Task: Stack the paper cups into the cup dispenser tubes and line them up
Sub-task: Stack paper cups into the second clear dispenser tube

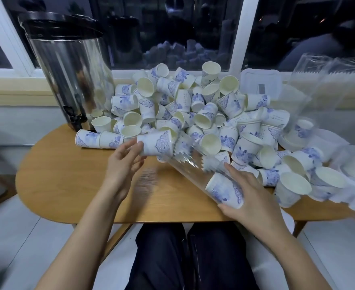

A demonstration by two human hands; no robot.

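At mid-table, just in front of the cup pile (193, 105), the right hand (249, 191) grips the near end of a clear dispenser tube (185, 164), fingers & thumb wrapped round it. The tube lies slanted, far mouth toward the pile. One cup inside (224, 191) sits at the near end, under that hand. The left hand (124, 162) pinches a loose cup (155, 146) by its base, thumb on top, fingers below, w/ the cup's other end right at the tube's mouth, so prob. next to go in. Progress: early. Only one cup is clearly in this tube vs. dozens loose on the wooden table (68, 185). Other tubes (298, 97) lean at far right, at least one w/ cups low down; count unclear. Nothing looks lined up yet. A steel urn (68, 70) stands back left.
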